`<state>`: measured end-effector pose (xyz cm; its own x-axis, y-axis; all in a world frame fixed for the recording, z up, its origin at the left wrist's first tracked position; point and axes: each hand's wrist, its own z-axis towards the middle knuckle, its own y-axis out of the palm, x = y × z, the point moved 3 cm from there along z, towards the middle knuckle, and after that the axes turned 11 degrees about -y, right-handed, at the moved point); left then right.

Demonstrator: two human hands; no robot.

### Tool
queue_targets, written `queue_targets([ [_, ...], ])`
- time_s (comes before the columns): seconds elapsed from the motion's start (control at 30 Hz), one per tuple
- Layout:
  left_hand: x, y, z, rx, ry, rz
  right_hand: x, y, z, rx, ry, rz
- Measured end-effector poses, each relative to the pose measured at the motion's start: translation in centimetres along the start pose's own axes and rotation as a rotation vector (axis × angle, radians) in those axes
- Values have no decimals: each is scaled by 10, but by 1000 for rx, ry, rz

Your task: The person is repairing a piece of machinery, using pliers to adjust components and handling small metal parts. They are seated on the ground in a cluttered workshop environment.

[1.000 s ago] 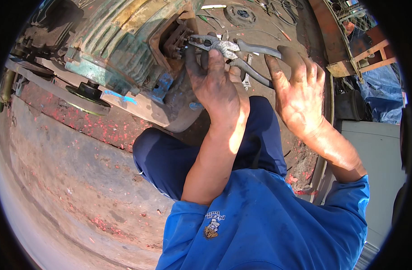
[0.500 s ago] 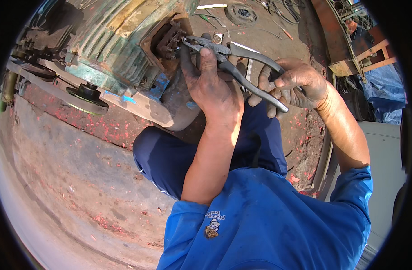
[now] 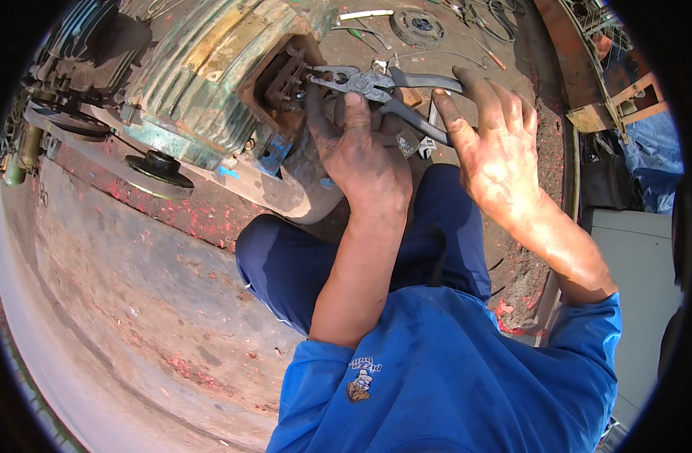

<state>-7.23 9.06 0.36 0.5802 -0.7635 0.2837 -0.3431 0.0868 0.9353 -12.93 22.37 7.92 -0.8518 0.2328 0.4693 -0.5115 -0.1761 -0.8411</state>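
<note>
The head view looks down on a person in a blue shirt and dark blue trousers crouching over a worn green motor [image 3: 210, 83] that lies on a rusty floor [image 3: 134, 302] speckled with red flakes. The left hand [image 3: 361, 151] rests under the head of a pair of pliers [image 3: 376, 87], its thumb and fingers wrapped loosely about the tool near the pivot. The pliers' nose reaches into the open terminal box [image 3: 282, 75] on the side of the motor, touching one of the studs there. The right hand [image 3: 497, 151] is spread, fingers apart, with the fingertips pressed against the two dark handles, which stand apart from each other. The two hands are near each other but not touching. A black pulley [image 3: 159, 167] sits on a shaft at the left end of the motor. Beyond the pliers, on the ground, lie loose wires [image 3: 486, 19] and a round metal part [image 3: 418, 24].
</note>
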Motion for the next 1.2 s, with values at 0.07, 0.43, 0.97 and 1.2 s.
queue_targets([
  [0.07,1,-1,0,18,2,19,-2,-2,-2,-3,5,10],
  [0.43,7,-7,1,-34,12,77,-13,-9,2,-24,19,58],
  [0.97,3,-3,-4,-59,-53,43,22,11,6,-385,657,2287],
  [1.2,-1,-10,1,-29,9,157,1,-12,1,-76,42,273],
])
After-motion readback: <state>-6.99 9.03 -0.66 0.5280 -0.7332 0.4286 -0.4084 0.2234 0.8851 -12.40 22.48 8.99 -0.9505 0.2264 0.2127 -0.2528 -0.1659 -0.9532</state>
